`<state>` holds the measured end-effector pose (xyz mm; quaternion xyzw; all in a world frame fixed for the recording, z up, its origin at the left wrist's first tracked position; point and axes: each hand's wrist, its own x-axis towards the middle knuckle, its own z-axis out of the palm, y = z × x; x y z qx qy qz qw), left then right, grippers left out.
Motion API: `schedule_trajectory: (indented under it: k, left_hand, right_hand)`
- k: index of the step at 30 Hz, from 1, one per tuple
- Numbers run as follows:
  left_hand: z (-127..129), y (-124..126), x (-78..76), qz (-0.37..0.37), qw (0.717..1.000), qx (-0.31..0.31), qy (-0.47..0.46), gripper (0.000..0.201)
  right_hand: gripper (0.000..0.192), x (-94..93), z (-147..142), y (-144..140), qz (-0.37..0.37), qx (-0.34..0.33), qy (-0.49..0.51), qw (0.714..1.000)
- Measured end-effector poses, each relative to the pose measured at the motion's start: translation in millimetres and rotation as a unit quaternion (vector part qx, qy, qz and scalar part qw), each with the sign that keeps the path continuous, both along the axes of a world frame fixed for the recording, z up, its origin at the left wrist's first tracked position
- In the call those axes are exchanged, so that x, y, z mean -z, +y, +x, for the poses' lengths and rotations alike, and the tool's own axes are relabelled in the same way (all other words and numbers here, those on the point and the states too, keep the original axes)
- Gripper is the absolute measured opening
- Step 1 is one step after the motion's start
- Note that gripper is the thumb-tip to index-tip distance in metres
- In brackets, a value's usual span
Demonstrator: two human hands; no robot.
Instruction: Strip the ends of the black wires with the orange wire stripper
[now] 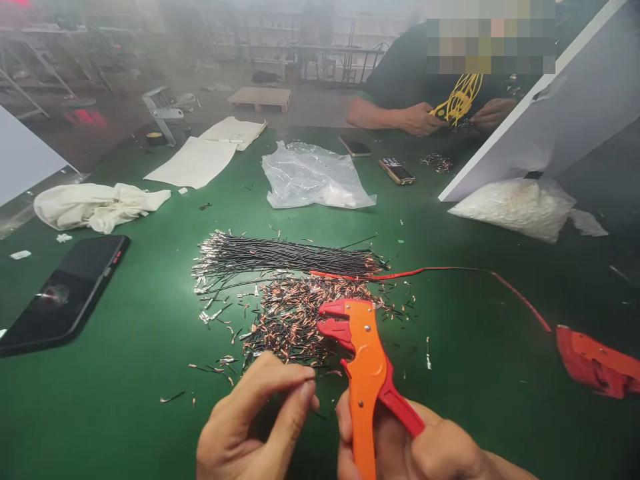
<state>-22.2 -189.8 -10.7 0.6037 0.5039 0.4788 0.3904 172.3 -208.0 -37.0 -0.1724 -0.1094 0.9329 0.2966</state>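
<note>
My left hand (257,417) is closed in a pinch, thumb against forefinger. From its fingertips a short dark wire (324,373) seems to stick out, its end copper-coloured, pointing at the tool. My right hand (425,437) grips the handles of an orange and red wire stripper (369,360), held upright with its red jaws facing left and parted. Behind the jaws spreads a heap of short black wire offcuts (293,320) with bare copper ends. Beyond it lies a bundle of black wires (290,255), with silvery terminals at the left end.
A smartphone (65,293) and white cloth (100,205) lie left. Farther back are paper (195,160), a clear plastic bag (315,175) and a keypad phone (397,171). A red-orange tool (597,360) lies right. Across the table, a person's hands (417,120) hold yellow wires (463,100).
</note>
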Motion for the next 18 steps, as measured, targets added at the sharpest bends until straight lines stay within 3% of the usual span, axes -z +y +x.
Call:
schedule_trajectory:
  k: [4,8,14,18]
  left_hand:
    - [7.1,-1.5,1.3,-0.051,0.998,-0.027,-0.012,0.003]
    - [12.4,-4.5,2.8,-0.086,0.996,-0.02,-0.006,0.007]
    - [15.8,-11.7,8.8,-0.099,0.995,-0.01,0.03,0.02]
    - [14.1,-14.3,14.8,-0.056,0.996,0.019,0.065,0.017]
  right_hand:
    - [0.05,-0.4,-2.0,-1.0,-0.014,0.038,0.005,0.999]
    - [0.045,-0.6,-3.4,-4.3,-0.029,0.018,0.029,0.999]
    - [0.045,3.2,-5.1,-8.6,0.026,-0.001,0.022,0.999]
    - [0.04,2.1,-2.4,-9.4,0.033,0.008,-0.015,0.999]
